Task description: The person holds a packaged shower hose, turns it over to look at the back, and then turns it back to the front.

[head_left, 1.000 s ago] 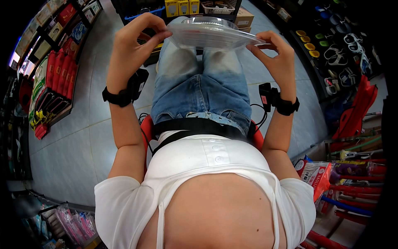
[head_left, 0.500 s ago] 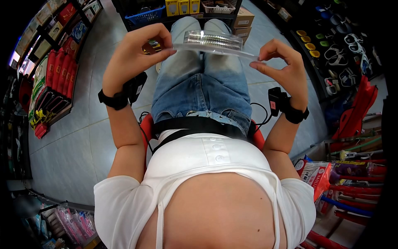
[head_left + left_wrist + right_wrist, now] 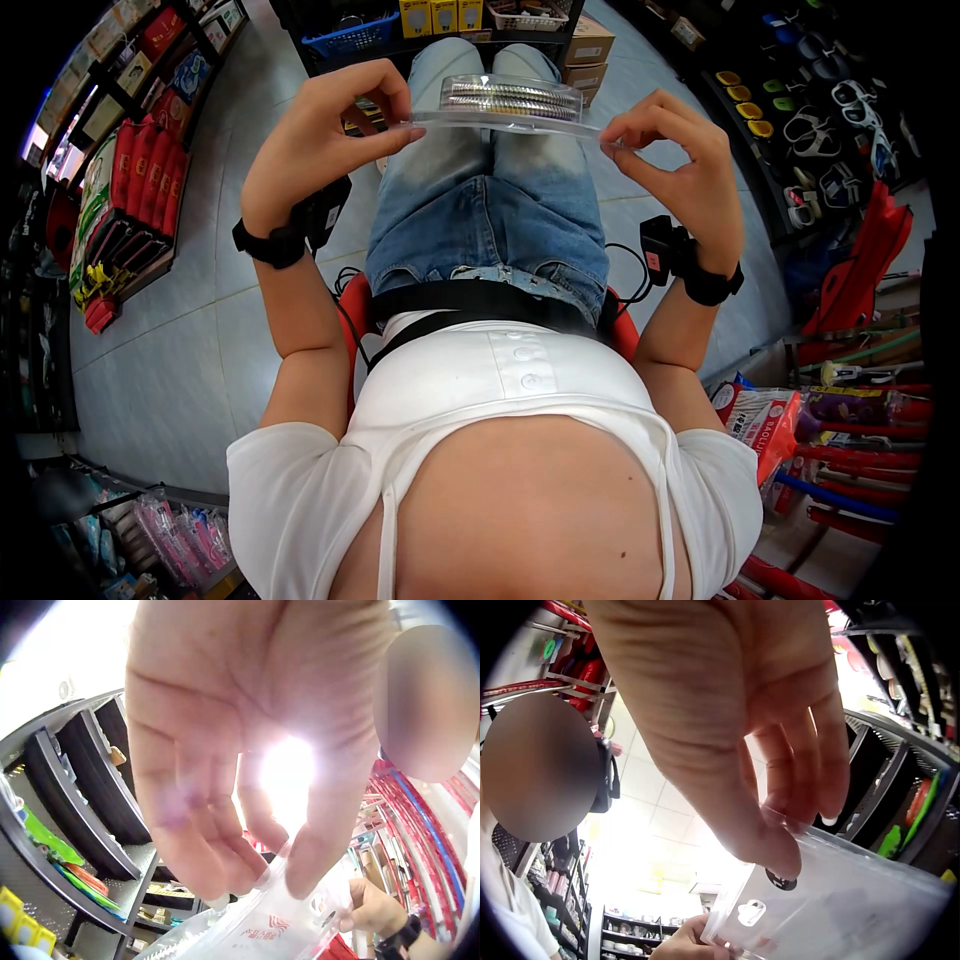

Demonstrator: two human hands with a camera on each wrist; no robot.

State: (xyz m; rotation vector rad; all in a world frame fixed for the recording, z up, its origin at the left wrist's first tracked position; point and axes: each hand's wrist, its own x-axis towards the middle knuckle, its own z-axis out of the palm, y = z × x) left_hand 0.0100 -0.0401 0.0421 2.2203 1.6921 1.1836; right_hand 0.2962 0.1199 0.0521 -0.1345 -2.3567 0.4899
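Two hands: my left hand [image 3: 318, 138] pinches the left end of a clear pack [image 3: 495, 124] between thumb and fingertips; my right hand [image 3: 703, 170] pinches the right end, thumb beneath, fingers curled above.
Clear pack: held between my hands above my jeans [image 3: 490, 225], just short of the knees in the head view; its flat plastic lies nearly edge-on, dipping slightly toward its right end.
Domed part: it stands over the flat sheet, with silvery ridged contents [image 3: 510, 98] showing through.
Print: red marks [image 3: 279, 922] show on the plastic in the left wrist view.
Change: a second ago the broad face was tilted toward me, higher in the head view, hiding part of my knees; now both knees show beyond it. Over the last half second, my right hand has edged slightly inward.
Wrists: a black band [image 3: 270, 247] circles the left one, another the right.
Shelf beyond the knees: a blue basket [image 3: 350, 40] sits at its left corner, yellow boxes [image 3: 442, 18] to the basket's right; cardboard boxes [image 3: 586, 46] stand beside its right edge.
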